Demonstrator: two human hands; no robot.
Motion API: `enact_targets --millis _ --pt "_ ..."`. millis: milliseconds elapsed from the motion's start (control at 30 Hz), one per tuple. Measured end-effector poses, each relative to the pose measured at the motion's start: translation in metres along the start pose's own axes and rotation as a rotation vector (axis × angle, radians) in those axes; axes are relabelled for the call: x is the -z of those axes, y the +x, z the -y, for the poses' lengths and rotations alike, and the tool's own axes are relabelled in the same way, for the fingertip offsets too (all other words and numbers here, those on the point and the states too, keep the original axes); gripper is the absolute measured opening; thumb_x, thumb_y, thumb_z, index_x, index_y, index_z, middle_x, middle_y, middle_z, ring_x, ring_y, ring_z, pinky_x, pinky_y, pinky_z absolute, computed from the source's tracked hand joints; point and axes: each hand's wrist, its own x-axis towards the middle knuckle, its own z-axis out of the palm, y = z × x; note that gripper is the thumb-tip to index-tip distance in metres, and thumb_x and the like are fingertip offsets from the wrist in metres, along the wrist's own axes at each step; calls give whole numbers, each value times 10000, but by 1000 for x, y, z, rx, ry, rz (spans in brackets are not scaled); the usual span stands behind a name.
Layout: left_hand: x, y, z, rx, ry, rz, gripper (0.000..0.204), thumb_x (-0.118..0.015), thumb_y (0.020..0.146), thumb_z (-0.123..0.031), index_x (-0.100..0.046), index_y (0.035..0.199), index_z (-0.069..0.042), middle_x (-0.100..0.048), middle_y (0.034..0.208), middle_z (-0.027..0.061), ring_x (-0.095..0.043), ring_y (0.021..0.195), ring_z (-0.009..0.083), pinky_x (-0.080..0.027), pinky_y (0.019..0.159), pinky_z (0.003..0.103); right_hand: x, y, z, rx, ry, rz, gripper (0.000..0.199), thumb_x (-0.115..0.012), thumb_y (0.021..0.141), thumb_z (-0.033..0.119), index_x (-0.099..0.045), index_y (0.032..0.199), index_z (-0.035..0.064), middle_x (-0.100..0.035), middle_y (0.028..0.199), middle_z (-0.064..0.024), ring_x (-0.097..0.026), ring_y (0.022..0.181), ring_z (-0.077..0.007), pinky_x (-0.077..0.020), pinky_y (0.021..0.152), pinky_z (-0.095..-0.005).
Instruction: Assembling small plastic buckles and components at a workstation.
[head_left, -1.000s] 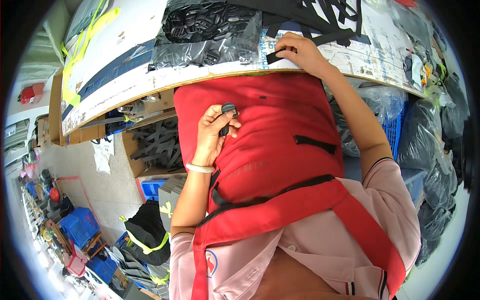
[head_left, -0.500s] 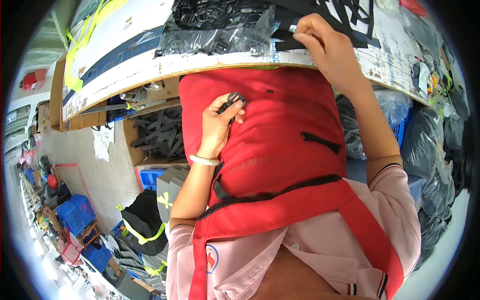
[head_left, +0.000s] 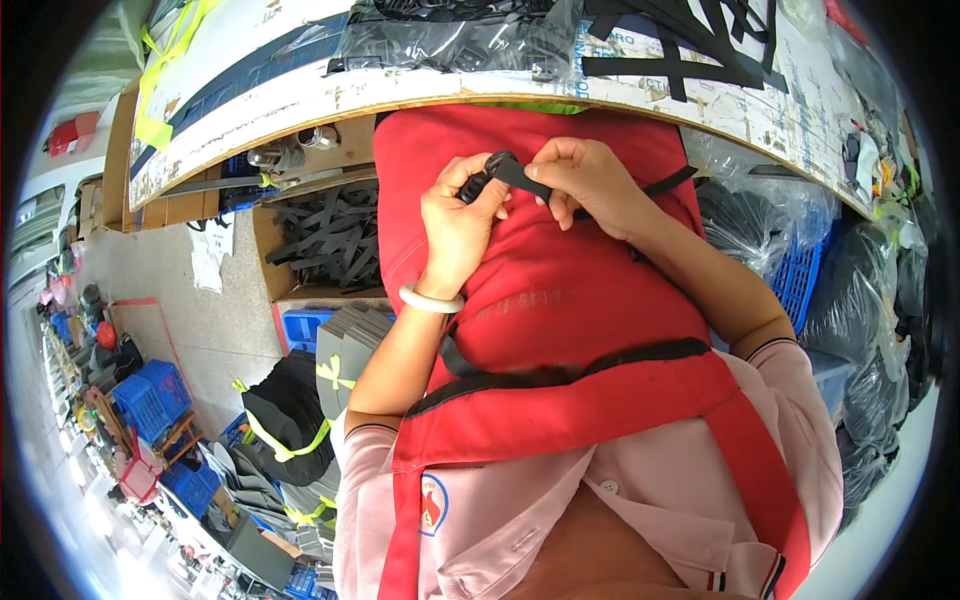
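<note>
My left hand (head_left: 455, 225), with a pale bangle (head_left: 432, 299) at its wrist, is closed round a black plastic buckle (head_left: 474, 188); the fingers hide part of it, and I cannot tell whether there is more than one. My right hand (head_left: 595, 188) pinches a short black webbing strap (head_left: 522, 180). The strap's far end meets the buckle at my left fingertips; whether it passes through a slot is too small to tell. Both hands are over the red apron (head_left: 550, 260) on my lap, just below the table edge.
On the white-topped table (head_left: 270, 60) lie a clear plastic bag (head_left: 455, 45) of black buckles and several loose black straps (head_left: 690, 70). Under it at left stands a cardboard box (head_left: 262, 240) of strap pieces. A blue crate (head_left: 798, 285) and dark plastic bags (head_left: 855, 290) are at right.
My right hand has come down from the straps on the table with one strap and met my left hand. The left hand has risen slightly, still holding the buckle.
</note>
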Motion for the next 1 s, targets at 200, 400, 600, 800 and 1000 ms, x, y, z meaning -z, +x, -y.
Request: enact_targets --millis 200,400,600,800,1000 --pt "2 4 1 -269 324 -45 195 -672 796 52 -662 984 2 -583 807 28 -558 639 94 -475 572 230 -7 -2 -5 -11 271 -23 183 -617 900 188 -580 880 10 -611 716 -51 -577 521 -83 -497 453 -220" --pt "-1 1 -1 -369 542 -89 433 -697 752 50 -608 1167 -37 -589 784 56 -563 660 147 -480 637 264 -13 6 -16 95 408 -10 176 -607 918 198 -579 902 26 -620 777 -61 -594 572 -90 -512 489 -219" --pt "-3 -3 -8 -385 564 -64 668 -697 737 69 -494 1353 -92 -600 811 32 -572 723 106 -481 671 240 -16 12 -14 132 290 -84 237 -605 927 229 -600 1012 7 -621 846 -66 -601 608 -85 -538 538 -219" --pt "11 2 -5 270 -465 4 246 -566 939 -88 -593 1124 72 -642 881 110 -592 678 155 -465 496 244 -4 19 -13 111 213 32 237 -594 933 230 -623 1012 8 -617 845 -53 -600 621 -91 -530 557 -217" --pt "11 7 -5 373 -556 60 197 -602 922 -102 -620 1028 63 -618 779 96 -571 598 133 -427 448 232 -21 4 -9 790 -383 -217 101 -637 876 118 -630 904 21 -533 735 -18 -478 592 -85 -391 532 -238"
